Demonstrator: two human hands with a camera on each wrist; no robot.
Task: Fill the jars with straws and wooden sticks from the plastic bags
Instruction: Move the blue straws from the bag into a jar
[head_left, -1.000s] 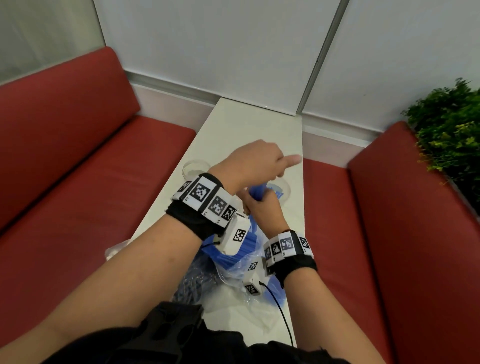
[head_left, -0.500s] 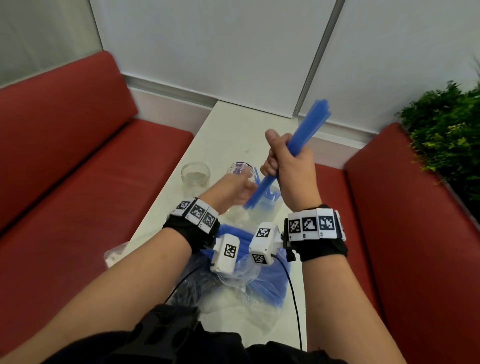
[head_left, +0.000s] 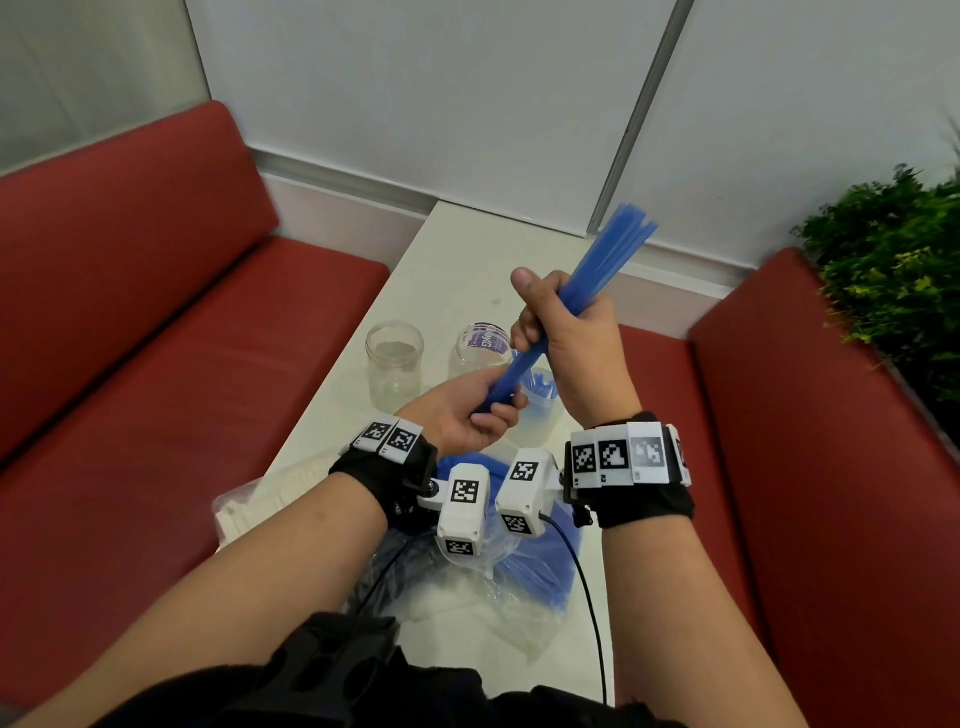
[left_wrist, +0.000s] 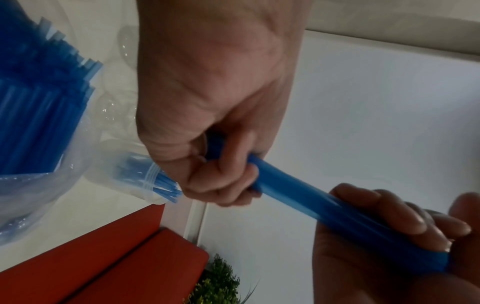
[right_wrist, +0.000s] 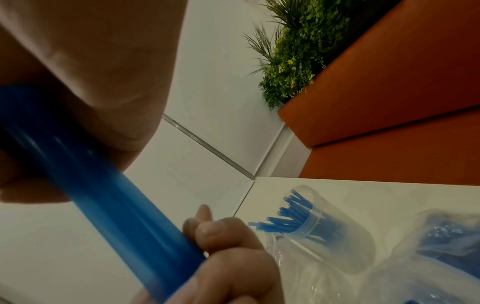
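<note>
Item: empty clear jar (head_left: 395, 364), upright near the table's (head_left: 457, 270) left edge. Rigid; probably glass, so breakable. Steady by the wall when loading.

Item: second clear jar (head_left: 480, 348), just right of the first, purple print near the rim; contents not discernible.

Item: left hand (head_left: 467, 415), fingers curled round the lower end of the straw bundle.

Item: bundle of blue straws (head_left: 592, 280), held clear of the table, slanting up to the right. Judged very light, smooth, slippery; thin tubes that crush or kink under a hard squeeze and fan out when loosened. Best held round the middle, ends tapped level, loaded end-first.

Item: right hand (head_left: 571, 338), closed round the bundle's middle, thumb up.

Item: jar with straws (right_wrist: 319, 226), near the table's right edge beneath the hands, already part filled.

Item: plastic bags (head_left: 524, 525), at the near edge, one holding more blue straws. Soft, crinkly.

Wooden sticks: not identifiable.
</note>
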